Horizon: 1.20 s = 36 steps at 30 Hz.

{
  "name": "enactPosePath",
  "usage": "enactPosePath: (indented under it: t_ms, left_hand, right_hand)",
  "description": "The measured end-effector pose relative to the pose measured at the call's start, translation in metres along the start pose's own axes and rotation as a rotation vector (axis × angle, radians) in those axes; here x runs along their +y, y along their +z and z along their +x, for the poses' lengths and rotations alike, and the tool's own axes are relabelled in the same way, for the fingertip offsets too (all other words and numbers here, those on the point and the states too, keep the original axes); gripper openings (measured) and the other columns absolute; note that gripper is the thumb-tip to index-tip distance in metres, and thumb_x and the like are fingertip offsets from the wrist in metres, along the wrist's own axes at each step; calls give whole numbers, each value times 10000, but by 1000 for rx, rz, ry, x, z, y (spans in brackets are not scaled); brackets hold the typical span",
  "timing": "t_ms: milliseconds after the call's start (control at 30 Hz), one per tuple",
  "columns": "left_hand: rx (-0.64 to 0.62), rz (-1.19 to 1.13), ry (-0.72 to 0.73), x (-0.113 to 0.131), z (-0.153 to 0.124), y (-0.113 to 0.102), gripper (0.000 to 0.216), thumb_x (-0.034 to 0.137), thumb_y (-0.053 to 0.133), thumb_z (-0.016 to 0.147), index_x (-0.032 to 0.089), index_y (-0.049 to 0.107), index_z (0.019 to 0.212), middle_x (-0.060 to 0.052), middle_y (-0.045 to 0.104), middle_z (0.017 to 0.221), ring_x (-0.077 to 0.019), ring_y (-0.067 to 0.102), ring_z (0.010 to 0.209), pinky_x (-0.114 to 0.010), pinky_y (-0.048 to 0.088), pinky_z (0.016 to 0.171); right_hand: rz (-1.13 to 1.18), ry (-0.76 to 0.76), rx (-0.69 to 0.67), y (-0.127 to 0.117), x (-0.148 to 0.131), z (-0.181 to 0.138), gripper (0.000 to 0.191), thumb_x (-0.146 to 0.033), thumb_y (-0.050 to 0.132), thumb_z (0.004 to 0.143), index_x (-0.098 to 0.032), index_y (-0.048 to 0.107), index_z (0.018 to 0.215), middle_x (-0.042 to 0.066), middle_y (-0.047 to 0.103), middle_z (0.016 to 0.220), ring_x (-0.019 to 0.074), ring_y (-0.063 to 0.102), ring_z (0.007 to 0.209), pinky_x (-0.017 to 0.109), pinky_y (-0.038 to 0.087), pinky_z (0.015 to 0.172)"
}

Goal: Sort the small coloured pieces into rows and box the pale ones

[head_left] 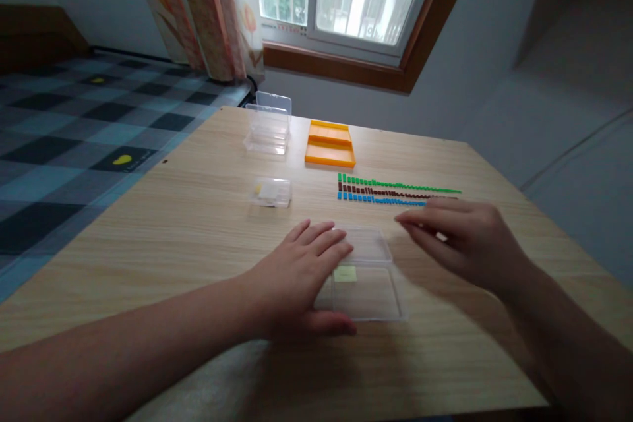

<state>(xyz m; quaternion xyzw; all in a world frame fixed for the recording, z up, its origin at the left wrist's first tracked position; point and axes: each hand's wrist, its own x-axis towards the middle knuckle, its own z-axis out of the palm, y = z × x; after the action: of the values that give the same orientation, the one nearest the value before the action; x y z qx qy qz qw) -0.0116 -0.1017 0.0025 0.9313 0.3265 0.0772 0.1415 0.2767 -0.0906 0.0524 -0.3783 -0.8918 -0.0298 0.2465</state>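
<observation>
My left hand [311,277] lies with fingers spread over the left side of an opened clear plastic box [370,297]. A small pale yellow slip [345,273] shows inside that box. To the box's right, my right hand [455,237] hovers with thumb and index finger pinched together; whatever is between the fingertips is too small to make out. Beyond it run three rows of small pieces standing on the table: green [366,181], dark brown [356,189] and blue [363,198]. The right hand partly covers the right end of the blue row.
An orange two-part tray [330,161] lies toward the back. Left of it an open clear box [267,138] stands with its lid up. Nearer is a small clear case [273,192] with white and yellow contents. A bed [123,119] borders the wooden table [163,237] on the left.
</observation>
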Motion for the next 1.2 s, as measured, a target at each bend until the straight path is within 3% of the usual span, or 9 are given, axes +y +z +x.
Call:
enactPosePath:
  t_ms: [67,233,333,533,933,1100,1200]
  left_hand:
    - [-19,6,-9,0,0,-1,972,781,710,766,176,476,1489,-186,433,1593,-423,338,1496,-644,192,1237]
    - [-1,-2,2,-4,-3,0,963,796,683,780,186,472,1494,-185,426,1598,-414,346,1495,-629,191,1244]
    - [27,-2,18,-7,-4,2,950,802,668,790,188,476,1489,-186,423,1599,-415,342,1496,-632,198,1241]
    - [-25,20,-8,-4,-2,-1,961,792,682,782,173,476,1488,-195,433,1590,-426,348,1491,-653,214,1229]
    - [-16,3,-8,-4,-2,0,979,791,705,762,165,488,1483,-197,437,1588,-431,346,1491,-644,215,1232]
    - [58,9,13,-6,-2,9,992,818,682,758,191,468,1497,-174,449,1585,-404,346,1495,-620,165,1251]
    - [32,8,1,-4,-3,8,996,803,699,758,180,468,1499,-176,443,1589,-408,339,1499,-625,176,1248]
  right_hand:
    - [-130,194,-15,-7,23,0,247,-297,573,971,-206,802,965,46,715,792,116,572,608,260,373,593]
    - [-272,528,-282,1,68,-1,250,-328,610,909,-241,829,993,47,764,871,163,635,683,268,376,609]
    - [-262,589,-340,9,72,0,258,-337,613,898,-251,832,1003,49,776,899,175,653,711,265,377,610]
    - [-219,690,-315,19,55,6,260,-334,600,883,-259,836,965,47,777,893,194,672,752,268,383,609]
    - [-159,599,-308,26,54,7,232,-288,598,883,-212,815,910,51,760,869,175,653,738,266,379,630]
    - [-18,390,-184,8,9,7,185,-257,602,899,-189,767,849,24,689,767,121,578,666,236,373,618]
    - [117,263,-224,3,-26,3,169,-223,586,924,-208,749,882,3,681,814,102,591,702,220,388,647]
